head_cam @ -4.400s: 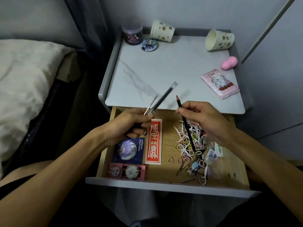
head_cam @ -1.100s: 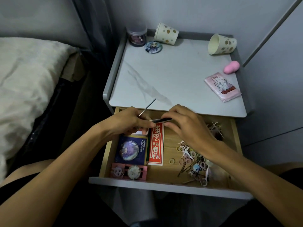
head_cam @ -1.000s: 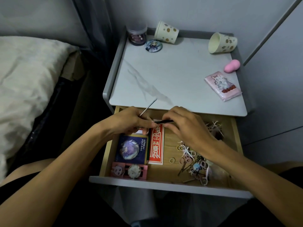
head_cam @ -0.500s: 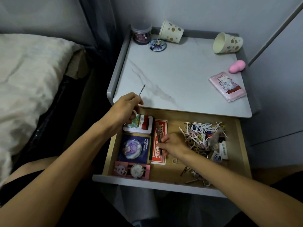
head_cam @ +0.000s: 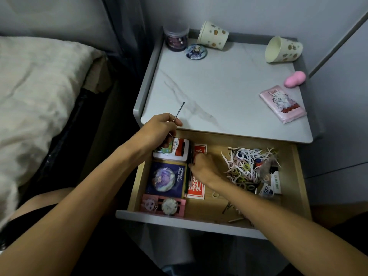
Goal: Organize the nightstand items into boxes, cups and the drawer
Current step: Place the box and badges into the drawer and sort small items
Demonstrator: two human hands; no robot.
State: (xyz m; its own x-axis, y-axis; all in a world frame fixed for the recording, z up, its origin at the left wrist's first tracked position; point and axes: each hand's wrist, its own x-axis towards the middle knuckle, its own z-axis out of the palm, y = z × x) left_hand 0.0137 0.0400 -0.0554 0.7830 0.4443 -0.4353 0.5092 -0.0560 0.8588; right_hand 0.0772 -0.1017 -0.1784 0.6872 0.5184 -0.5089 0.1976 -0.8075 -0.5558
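Fingers: left hand (head_cam: 159,127) pinches metal stick (head_cam: 179,111); right hand (head_cam: 205,168) touches dark pens (head_cam: 190,153) in drawer (head_cam: 211,208), grip unclear.

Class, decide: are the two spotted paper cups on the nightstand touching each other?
Apart. Head view: a wide stretch of nightstand top separates the left cup and the right cup.

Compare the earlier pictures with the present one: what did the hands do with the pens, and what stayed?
The right hand took a pen from the left hand and lowered the pens into the drawer, beside the white tin, where its fingers are on them now. The left hand keeps only the thin metal tool. The tissue pack and badge stayed put.
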